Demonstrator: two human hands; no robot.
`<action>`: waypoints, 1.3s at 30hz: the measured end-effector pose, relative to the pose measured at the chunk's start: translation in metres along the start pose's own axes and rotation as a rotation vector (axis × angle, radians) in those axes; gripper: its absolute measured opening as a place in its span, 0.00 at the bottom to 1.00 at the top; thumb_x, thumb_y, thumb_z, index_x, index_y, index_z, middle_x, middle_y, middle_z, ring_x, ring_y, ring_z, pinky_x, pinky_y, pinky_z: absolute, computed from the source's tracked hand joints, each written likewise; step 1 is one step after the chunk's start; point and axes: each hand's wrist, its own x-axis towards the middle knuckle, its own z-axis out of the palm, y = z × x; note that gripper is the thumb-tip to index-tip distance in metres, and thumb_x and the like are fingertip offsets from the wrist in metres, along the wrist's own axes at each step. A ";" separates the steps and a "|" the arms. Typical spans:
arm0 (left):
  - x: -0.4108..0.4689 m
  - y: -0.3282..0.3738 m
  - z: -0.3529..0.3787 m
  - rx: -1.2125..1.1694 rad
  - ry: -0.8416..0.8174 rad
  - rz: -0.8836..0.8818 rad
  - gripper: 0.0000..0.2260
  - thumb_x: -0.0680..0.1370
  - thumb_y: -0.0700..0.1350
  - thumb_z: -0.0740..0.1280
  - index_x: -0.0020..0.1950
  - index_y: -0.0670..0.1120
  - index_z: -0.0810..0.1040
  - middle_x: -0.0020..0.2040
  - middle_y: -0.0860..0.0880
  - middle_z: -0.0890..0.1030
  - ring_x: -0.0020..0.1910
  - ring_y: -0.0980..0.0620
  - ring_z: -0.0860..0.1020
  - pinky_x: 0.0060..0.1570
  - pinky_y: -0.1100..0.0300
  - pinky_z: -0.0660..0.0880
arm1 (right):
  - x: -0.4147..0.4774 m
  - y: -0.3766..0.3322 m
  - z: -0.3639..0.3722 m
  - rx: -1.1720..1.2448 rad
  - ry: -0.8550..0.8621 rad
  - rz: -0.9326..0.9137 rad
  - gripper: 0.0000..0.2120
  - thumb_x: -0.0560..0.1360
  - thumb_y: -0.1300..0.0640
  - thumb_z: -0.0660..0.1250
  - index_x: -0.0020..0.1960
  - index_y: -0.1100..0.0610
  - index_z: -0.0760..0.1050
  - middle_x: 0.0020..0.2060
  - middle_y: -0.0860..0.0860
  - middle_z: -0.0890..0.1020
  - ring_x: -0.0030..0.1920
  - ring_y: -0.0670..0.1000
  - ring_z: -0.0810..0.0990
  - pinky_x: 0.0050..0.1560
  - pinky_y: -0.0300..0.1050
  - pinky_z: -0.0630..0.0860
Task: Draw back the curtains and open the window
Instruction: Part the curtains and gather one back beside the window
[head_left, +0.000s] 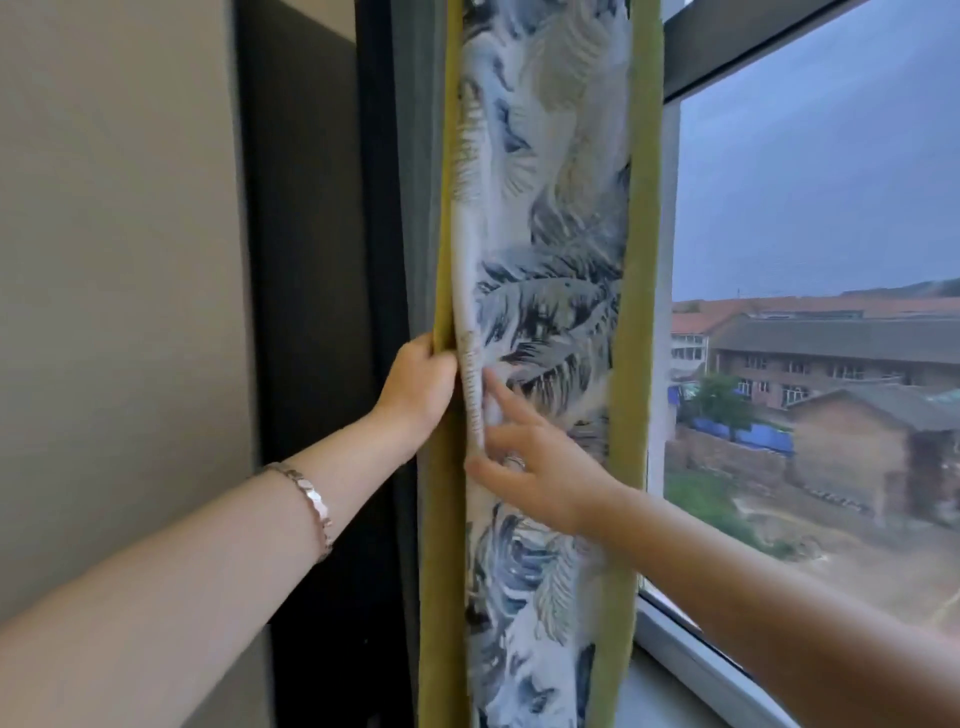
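Beige wall at left; leaf-print curtain (545, 322) bunched beside it, window (810, 208) glass exposed but apparently shut. Left hand (421, 387) fingers pinch the curtain edge; right hand (540, 467) fingers spread on it. Judged: drawing nearly done, opening remains.

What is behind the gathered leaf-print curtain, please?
Beside the curtain a grey window frame and glass show at its right edge. Whatever lies directly behind the curtain is covered.

beige wall (104, 260) left | dark panel (306, 260) beside | daylight; brick buildings (831, 374) outside
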 end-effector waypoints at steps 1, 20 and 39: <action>0.000 0.003 0.000 -0.110 -0.012 -0.065 0.15 0.79 0.46 0.58 0.60 0.41 0.77 0.56 0.39 0.81 0.56 0.41 0.79 0.59 0.46 0.74 | 0.005 0.001 -0.002 0.018 -0.125 0.038 0.12 0.77 0.48 0.62 0.41 0.54 0.77 0.78 0.45 0.51 0.78 0.50 0.52 0.76 0.52 0.54; 0.157 -0.060 -0.007 0.164 0.313 -0.056 0.09 0.76 0.41 0.67 0.54 0.42 0.70 0.54 0.40 0.78 0.44 0.45 0.76 0.42 0.54 0.73 | 0.157 0.077 0.025 -0.341 0.148 0.258 0.48 0.71 0.33 0.60 0.76 0.48 0.33 0.76 0.61 0.35 0.76 0.61 0.34 0.75 0.63 0.43; 0.489 -0.125 -0.056 0.286 0.398 0.352 0.09 0.77 0.42 0.67 0.49 0.37 0.82 0.48 0.40 0.83 0.51 0.42 0.81 0.42 0.62 0.70 | 0.502 0.186 0.084 -0.395 0.371 0.319 0.50 0.72 0.43 0.69 0.76 0.43 0.33 0.76 0.63 0.37 0.77 0.63 0.40 0.73 0.64 0.51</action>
